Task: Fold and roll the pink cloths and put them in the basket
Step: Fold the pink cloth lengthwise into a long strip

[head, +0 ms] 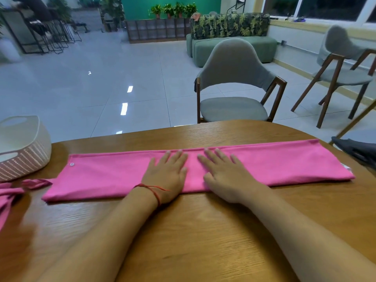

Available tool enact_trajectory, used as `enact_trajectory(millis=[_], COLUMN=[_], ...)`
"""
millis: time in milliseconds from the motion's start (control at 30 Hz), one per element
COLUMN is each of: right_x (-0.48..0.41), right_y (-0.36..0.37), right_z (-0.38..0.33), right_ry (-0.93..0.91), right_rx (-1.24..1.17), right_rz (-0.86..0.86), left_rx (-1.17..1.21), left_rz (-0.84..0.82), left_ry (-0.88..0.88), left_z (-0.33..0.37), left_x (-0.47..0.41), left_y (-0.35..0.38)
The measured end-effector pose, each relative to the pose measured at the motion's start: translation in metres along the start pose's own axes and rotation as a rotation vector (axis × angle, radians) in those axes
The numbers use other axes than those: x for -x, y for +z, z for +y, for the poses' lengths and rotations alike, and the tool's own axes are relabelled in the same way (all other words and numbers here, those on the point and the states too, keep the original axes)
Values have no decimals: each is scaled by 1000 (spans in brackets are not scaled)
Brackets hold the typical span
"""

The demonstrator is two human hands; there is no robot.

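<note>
on the table (pixel 183 231), head view: the cloth (pixel 101 178) lies folded into a long flat band running from 9 to 3 o'clock across the far half of the wood. both hands lie palm down on its middle, side by side. the left hand (pixel 166 174) has its fingers (pixel 179 157) straight and slightly spread, tips pointing to 12 o'clock and reaching the band's far edge. it grips nothing and only presses flat on the fabric, with the heel of the palm at the near edge. a red string (pixel 154 190) circles its wrist. the right hand (pixel 225 176), just beside at 3 o'clock of the left, lies the same way: fingers (pixel 211 157) straight, fanned a little, leaning toward 11 o'clock, flat on the cloth and holding nothing. a small round snap (pixel 71 164) shows near the band's 9 o'clock end. the basket (pixel 26 147), pale, stands at 9 o'clock of the cloth at the table's edge, apart from it. below it at 8 o'clock a second cloth (pixel 8 194), also pink, lies crumpled and partly out of frame. a dark thing (pixel 358 149) sits at 3 o'clock past the band's end; i cannot tell what it is.
</note>
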State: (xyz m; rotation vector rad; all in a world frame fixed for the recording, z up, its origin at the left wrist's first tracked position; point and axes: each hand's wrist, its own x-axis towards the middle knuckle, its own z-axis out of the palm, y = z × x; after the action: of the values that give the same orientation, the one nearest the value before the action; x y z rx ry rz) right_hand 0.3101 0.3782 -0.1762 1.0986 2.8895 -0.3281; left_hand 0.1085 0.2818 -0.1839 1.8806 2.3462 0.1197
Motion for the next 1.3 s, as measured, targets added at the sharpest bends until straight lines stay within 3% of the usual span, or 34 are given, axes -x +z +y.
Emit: enact_trajectory(millis=[133,300,433,567,633,700,800,900,1300], right_x=[31,76,87,83,74,63,58,68,105], right_y=[-17,-33,-37,-43,-44,-33,-5,16,-2], right_z=[81,185,219,191,145,84,-10,-43,2], right_ry=[141,382,486,531,431,251,-19,-98,56], right_rx=[28,91,95,115,63,-43,-90,36,60], right_rz=[-32,-3,-4,78,166,133,18,-19,-82], left_rx=[-26,-34,-44,-119,-12,144,28,-49,-46], left_rz=[-65,-86,-76,75,181,115,-1,-4,-4], left_ry=[-90,-357,-495,-558,-363,-88,122,57,-521], left_z=[-77,-186,-223,-188,-134,-64,5,-13,-176], left_x=[29,66,73,69,71,76,84,95,174], left_y=[-13,-27,-34,-35,-28,-17,1,0,-14])
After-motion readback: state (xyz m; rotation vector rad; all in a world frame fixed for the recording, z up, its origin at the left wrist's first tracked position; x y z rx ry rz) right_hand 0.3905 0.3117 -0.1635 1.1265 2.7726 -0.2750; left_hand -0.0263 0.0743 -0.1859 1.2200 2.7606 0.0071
